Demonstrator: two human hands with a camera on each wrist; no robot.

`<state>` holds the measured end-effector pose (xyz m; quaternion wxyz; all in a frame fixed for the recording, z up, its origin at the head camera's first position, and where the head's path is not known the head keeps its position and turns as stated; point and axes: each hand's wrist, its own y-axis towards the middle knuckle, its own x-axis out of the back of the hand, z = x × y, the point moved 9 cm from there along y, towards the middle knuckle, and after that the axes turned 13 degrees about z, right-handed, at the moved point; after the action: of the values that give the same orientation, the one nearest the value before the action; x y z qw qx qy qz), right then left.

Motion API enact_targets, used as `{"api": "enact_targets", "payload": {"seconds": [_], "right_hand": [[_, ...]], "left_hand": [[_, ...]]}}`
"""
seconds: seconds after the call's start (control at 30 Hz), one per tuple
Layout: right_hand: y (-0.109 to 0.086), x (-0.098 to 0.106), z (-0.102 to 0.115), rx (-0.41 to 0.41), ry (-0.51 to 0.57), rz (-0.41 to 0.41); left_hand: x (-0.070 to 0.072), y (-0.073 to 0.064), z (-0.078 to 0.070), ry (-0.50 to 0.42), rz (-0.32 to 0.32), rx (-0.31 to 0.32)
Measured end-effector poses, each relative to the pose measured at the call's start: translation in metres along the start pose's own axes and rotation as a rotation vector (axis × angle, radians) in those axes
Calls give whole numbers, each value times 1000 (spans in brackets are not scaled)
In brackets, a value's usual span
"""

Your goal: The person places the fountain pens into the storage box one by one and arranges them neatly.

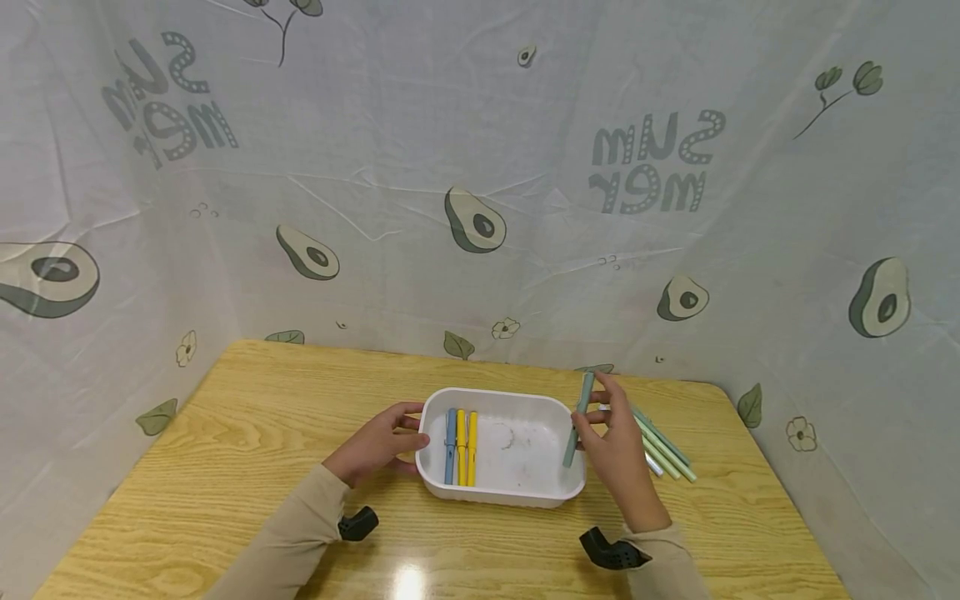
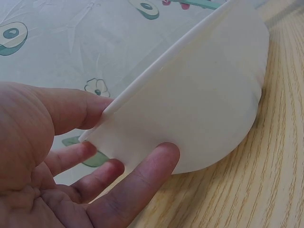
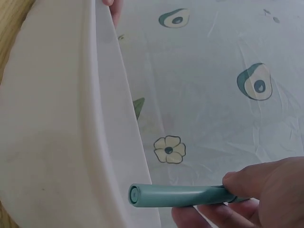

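- A right hand (image 1: pixel 618 450) pinches a dull green pen (image 3: pixel 171 195) between thumb and fingers, its lower end over the right end of a white tray (image 1: pixel 517 450); whether pen and tray touch is unclear.
- A left hand (image 1: pixel 378 442) grips the tray's left end, thumb at the rim, fingers outside.
- Inside, a blue pen (image 1: pixel 450 450) and two yellow pens (image 1: pixel 461 450) lie side by side at left.
- Beyond the right hand, loose pens (image 1: pixel 666 450), some green, rest on a wooden table (image 1: pixel 300 400).
- Avocado-print cloth (image 1: pixel 375 292) hangs behind.
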<state>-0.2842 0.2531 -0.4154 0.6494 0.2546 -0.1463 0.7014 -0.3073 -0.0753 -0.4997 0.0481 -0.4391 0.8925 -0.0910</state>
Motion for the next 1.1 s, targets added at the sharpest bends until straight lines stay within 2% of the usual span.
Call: {"api": "enact_targets", "payload": {"seconds": [0.57,0.8,1.1], "right_hand": [[3,-27,-5,-69,68,115],[4,-34,1,-81,68,115],[9,-61,4,-121,85,184]], "left_hand": [[1,1,2,-16,-8,6],[1,2,1,-18,-9,4],[1,2,3,-15,-7,9]]}}
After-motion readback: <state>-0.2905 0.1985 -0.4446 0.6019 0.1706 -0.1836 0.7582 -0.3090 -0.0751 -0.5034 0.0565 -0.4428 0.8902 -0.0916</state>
